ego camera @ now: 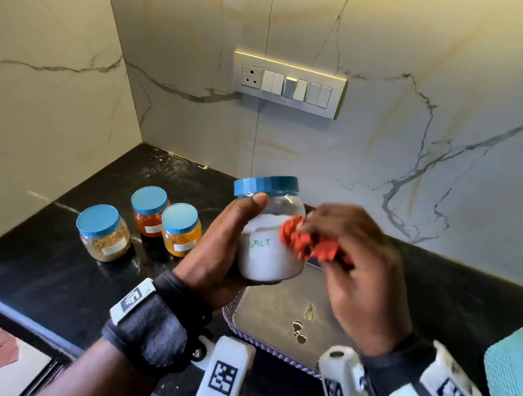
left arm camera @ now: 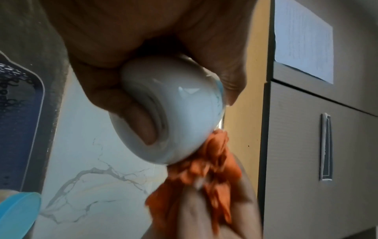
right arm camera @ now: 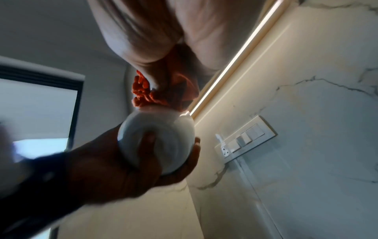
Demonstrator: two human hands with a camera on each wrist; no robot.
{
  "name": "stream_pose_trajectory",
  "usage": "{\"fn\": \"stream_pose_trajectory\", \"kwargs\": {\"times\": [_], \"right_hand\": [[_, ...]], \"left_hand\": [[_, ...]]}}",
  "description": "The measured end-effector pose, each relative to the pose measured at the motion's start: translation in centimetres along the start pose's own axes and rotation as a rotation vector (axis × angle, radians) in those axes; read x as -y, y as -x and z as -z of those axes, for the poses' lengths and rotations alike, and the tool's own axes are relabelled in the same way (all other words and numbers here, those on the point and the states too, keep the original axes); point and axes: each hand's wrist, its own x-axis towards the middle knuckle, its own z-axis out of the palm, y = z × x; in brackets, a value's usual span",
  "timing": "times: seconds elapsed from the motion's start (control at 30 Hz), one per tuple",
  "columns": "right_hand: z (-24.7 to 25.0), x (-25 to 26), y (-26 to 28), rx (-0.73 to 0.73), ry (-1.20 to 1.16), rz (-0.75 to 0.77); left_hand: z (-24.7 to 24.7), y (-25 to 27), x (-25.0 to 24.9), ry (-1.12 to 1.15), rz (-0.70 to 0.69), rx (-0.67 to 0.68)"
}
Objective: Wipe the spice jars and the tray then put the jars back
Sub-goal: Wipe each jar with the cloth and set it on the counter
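Observation:
My left hand (ego camera: 229, 247) grips a clear jar of white salt (ego camera: 267, 253) with a blue lid, labelled SALT, held upright above the tray. Its white base shows from below in the left wrist view (left arm camera: 174, 113) and the right wrist view (right arm camera: 161, 142). My right hand (ego camera: 355, 262) holds a bunched orange cloth (ego camera: 306, 240) pressed against the jar's right side; the hand is blurred. The cloth (left arm camera: 204, 174) touches the jar's lower edge. The silver tray (ego camera: 273, 315) lies on the black counter under my hands, with a few small dark and yellowish spots on it.
Three blue-lidded spice jars stand on the counter at left: a brown one (ego camera: 103, 233), a red one (ego camera: 149, 211), a yellow one (ego camera: 180, 230). A teal woven basket (ego camera: 521, 382) sits at the right edge. A switch panel (ego camera: 287, 84) is on the marble wall.

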Motion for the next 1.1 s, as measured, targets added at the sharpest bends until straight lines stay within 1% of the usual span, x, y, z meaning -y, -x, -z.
{"fn": "stream_pose_trajectory", "kwargs": {"times": [0.07, 0.13, 0.23, 0.3, 0.4, 0.53, 0.6, 0.63, 0.7, 0.77, 0.83, 0.9, 0.97, 1.1], "right_hand": [[-0.5, 1.0, 2.0, 0.024, 0.065, 0.047], [-0.8, 1.4, 2.4, -0.014, 0.055, 0.062], [-0.7, 0.6, -0.1, -0.11, -0.036, -0.002], [-0.4, -0.2, -2.2, -0.136, -0.076, -0.048], [-0.5, -0.1, -2.4, -0.087, -0.047, -0.039], [-1.5, 1.8, 1.5, 0.001, 0.031, 0.038], [-1.7, 1.9, 2.5, 0.014, 0.056, 0.079], [-1.5, 1.8, 2.3, -0.001, 0.041, 0.085], [-1.2, 1.0, 0.8, -0.072, -0.02, 0.046], [-1.0, -0.2, -1.2, -0.141, -0.115, -0.044], [-1.1, -1.0, -2.4, -0.155, -0.214, -0.128], [-1.3, -0.8, -1.9, -0.117, -0.258, -0.152], [-1.4, 0.2, -0.2, -0.069, -0.217, -0.109], [-1.8, 1.7, 3.2, 0.004, -0.068, 0.026]], "left_hand": [[0.4, 0.0, -0.4, 0.048, 0.015, 0.014], [0.7, 0.1, -0.5, 0.039, 0.029, 0.023], [0.4, 0.3, -0.1, -0.037, 0.034, 0.05], [0.0, 0.4, 0.0, -0.049, 0.034, 0.053], [0.2, 0.1, -0.4, -0.025, 0.014, 0.029], [1.2, -0.1, -1.0, 0.02, 0.006, 0.014], [1.4, 0.0, -0.9, 0.036, 0.024, 0.026], [1.3, 0.1, -0.8, 0.027, 0.034, 0.032], [1.0, 0.2, -0.4, -0.021, 0.042, 0.037], [0.7, 0.4, -0.1, -0.042, 0.049, 0.03], [0.6, 0.4, -0.1, -0.044, 0.047, 0.016], [0.9, 0.3, -0.5, -0.037, 0.033, 0.018], [1.4, 0.4, -0.9, -0.006, 0.009, 0.032], [2.2, 0.6, -0.7, 0.067, -0.039, 0.048]]}}
